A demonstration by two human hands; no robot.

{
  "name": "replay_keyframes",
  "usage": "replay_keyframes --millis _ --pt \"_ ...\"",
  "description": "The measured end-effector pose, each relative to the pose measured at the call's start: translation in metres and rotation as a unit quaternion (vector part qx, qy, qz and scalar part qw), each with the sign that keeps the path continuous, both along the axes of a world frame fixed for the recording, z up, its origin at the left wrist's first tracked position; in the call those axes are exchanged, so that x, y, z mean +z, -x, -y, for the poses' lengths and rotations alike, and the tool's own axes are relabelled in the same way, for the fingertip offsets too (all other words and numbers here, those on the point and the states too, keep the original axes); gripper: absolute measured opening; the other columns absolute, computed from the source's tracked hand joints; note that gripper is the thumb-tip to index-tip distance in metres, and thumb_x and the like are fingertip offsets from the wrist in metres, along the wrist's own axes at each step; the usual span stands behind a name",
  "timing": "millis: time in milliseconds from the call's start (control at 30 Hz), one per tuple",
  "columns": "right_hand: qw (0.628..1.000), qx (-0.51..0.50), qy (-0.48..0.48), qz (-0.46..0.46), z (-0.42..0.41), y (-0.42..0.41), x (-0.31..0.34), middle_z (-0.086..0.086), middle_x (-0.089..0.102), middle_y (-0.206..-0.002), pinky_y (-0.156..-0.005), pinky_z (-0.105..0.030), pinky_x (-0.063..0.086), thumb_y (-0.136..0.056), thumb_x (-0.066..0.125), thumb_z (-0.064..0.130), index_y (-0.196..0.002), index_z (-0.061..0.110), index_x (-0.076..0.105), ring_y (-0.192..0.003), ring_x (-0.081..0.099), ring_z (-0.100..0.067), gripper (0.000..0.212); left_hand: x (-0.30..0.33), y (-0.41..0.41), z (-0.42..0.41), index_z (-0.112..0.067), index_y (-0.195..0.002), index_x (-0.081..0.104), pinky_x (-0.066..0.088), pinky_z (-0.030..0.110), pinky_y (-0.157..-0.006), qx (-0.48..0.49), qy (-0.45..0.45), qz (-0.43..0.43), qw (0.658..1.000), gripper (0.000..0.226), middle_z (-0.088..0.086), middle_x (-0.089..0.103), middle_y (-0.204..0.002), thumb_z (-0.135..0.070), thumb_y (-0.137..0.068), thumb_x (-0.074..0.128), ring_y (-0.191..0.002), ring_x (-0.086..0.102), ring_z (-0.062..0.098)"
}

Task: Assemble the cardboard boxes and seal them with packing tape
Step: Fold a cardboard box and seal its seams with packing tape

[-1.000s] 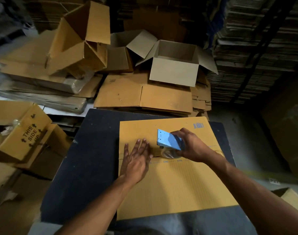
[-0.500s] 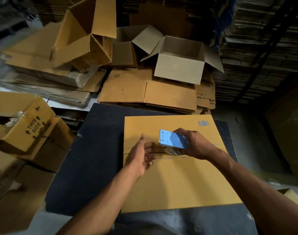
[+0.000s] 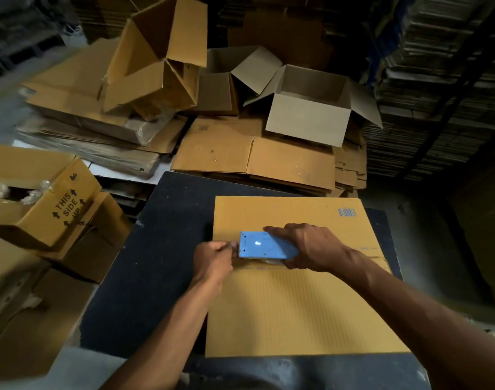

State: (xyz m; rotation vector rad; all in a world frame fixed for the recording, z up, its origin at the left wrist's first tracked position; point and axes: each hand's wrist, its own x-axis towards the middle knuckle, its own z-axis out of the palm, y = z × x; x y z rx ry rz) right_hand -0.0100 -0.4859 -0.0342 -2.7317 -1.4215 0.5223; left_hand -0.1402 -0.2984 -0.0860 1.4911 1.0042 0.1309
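A yellow-brown cardboard box (image 3: 302, 311) stands on the dark table (image 3: 145, 266) with its two top flaps folded shut, the seam running left to right. My right hand (image 3: 311, 246) grips a blue tape dispenser (image 3: 264, 245) held over the left part of that seam. My left hand (image 3: 212, 263) sits at the box's left edge, its thumb and fingers pinched at the dispenser's front end; the tape end itself is too small to make out. A blue barcode is printed on the far right flap.
Open assembled boxes (image 3: 311, 108) and a tipped one (image 3: 156, 60) rest on flat cardboard stacks (image 3: 254, 156) behind the table. A "THIS SIDE UP" box (image 3: 43, 198) stands at the left. Stacked sheets (image 3: 438, 94) fill the right.
My left hand lifted off the flap, curled and slid left to the box's edge at the dispenser's front. My right hand carried the dispenser leftward along the seam and tipped it flatter.
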Motion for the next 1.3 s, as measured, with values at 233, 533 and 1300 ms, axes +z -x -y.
replay_keyframes --millis 233,533,1300 --pt "0.998 0.043 0.048 0.002 -0.037 0.004 0.002 0.003 0.062 -0.122 -0.078 -0.036 0.055 -0.093 0.07 0.043 -0.163 0.036 0.02 -0.108 0.058 -0.018 0.086 -0.009 0.028 -0.047 -0.011 -0.084 0.078 0.038 0.027 -0.052 0.077 0.038 -0.026 0.996 0.015 0.008 0.078 -0.084 -0.014 -0.097 0.07 -0.061 0.054 0.012" --pt "0.991 0.072 0.104 0.045 -0.066 0.012 0.004 0.005 0.062 -0.138 -0.088 -0.039 0.057 -0.091 0.073 0.046 -0.161 0.035 0.023 -0.121 0.06 -0.02 0.087 -0.03 0.04 -0.066 -0.006 -0.084 0.078 0.039 0.028 -0.054 0.118 0.102 -0.051 0.986 0.015 0.004 0.076 -0.087 -0.004 -0.092 0.066 -0.07 0.057 0.015" --pt "0.955 0.11 0.239 0.137 -0.119 0.03 0.004 0.001 0.066 -0.12 -0.086 -0.038 0.057 -0.083 0.076 0.057 -0.148 0.033 0.038 -0.107 0.068 -0.022 0.079 -0.091 0.032 -0.036 -0.025 -0.073 0.074 0.056 0.034 -0.068 0.155 0.103 -0.039 0.982 0.025 -0.002 0.073 -0.074 -0.032 -0.096 0.071 -0.078 0.07 0.019"
